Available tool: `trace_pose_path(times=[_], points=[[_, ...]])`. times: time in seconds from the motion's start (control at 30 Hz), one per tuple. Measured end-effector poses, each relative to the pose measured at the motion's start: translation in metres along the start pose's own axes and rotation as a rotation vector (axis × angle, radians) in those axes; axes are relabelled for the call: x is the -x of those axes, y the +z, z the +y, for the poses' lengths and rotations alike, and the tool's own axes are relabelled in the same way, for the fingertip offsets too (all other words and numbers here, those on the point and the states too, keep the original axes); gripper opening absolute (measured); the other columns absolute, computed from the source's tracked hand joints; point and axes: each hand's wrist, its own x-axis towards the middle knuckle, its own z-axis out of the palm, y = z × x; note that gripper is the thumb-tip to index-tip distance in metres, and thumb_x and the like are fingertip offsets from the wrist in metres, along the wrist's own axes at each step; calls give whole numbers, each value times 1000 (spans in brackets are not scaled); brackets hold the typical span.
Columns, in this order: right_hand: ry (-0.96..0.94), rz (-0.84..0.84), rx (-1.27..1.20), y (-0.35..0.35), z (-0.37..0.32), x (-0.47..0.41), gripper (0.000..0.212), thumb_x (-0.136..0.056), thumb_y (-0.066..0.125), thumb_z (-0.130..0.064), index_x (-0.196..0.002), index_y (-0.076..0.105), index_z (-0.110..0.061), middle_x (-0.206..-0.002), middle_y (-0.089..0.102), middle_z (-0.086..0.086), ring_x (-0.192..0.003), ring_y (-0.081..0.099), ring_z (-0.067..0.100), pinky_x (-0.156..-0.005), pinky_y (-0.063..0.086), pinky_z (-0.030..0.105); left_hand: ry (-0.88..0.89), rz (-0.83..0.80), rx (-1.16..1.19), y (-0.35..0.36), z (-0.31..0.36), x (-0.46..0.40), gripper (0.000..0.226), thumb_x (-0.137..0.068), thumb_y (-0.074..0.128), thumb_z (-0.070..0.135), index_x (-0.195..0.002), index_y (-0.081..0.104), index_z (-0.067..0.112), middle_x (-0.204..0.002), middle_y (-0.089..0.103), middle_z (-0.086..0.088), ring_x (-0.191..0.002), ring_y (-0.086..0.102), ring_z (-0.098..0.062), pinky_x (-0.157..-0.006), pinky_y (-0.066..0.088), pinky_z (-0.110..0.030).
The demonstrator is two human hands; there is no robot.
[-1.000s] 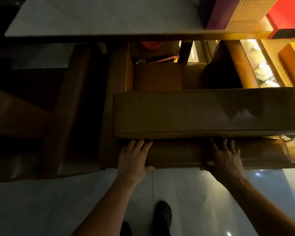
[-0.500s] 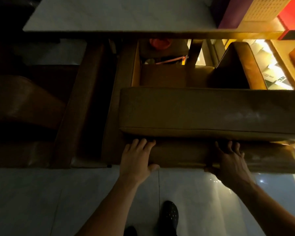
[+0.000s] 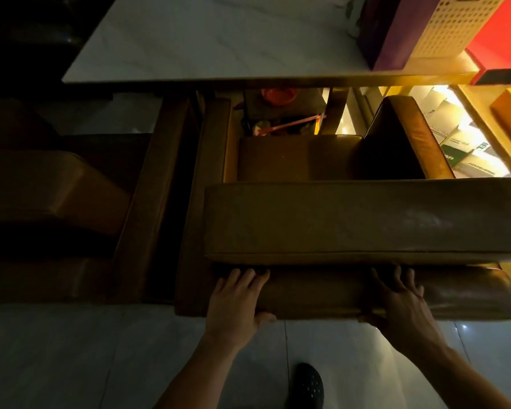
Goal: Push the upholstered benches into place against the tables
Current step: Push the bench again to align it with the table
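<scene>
A brown upholstered bench [image 3: 322, 293] stands in front of me with a thick loose cushion [image 3: 360, 222] lying across its top. Its near padded edge carries both hands. My left hand [image 3: 236, 302] lies flat on that edge near the bench's left end, fingers reaching under the cushion, thumb over the front. My right hand [image 3: 401, 302] grips the same edge further right. Beyond the bench is a white marble-topped table [image 3: 207, 45]. A second dark bench [image 3: 50, 199] sits at the left.
A purple box [image 3: 396, 33], a perforated cream basket [image 3: 452, 25] and a red box [image 3: 502, 33] sit on the table's right end. An orange bowl [image 3: 279, 95] and clutter lie under the table. Glossy tiled floor [image 3: 71, 355] and my black shoe [image 3: 307, 385] are below.
The bench and cushion have shifted forward toward the table, and the view has moved in with them. Both hands have kept their hold on the near edge.
</scene>
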Motion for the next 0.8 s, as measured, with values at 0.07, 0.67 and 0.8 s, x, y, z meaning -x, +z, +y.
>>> trace_pose_path(times=[0.07,0.67,0.8], points=[[6,-6,6,-1,-3,-3,113,-68,76,-62,-156,15,-27,-159,10,20,-144,2,49,-112,29,66,9,-6,-8,0,-3,-3,86,-74,57,74,-146,31,35,-132,44,14,-119,38,-15,-98,36,-35],[16,43,74,-26,-3,-57,107,-71,73,-62,-155,20,-24,-154,24,27,-140,15,50,-109,31,65,-68,14,47,-4,-3,-57,85,-77,67,61,-148,28,36,-135,41,13,-122,35,-17,-104,36,-36],[14,63,81,-28,-5,-52,108,-70,71,-66,-155,19,-24,-155,23,27,-140,15,50,-109,32,63,-87,18,55,-5,0,-57,85,-76,69,58,-147,29,35,-136,41,12,-122,34,-17,-104,36,-35]])
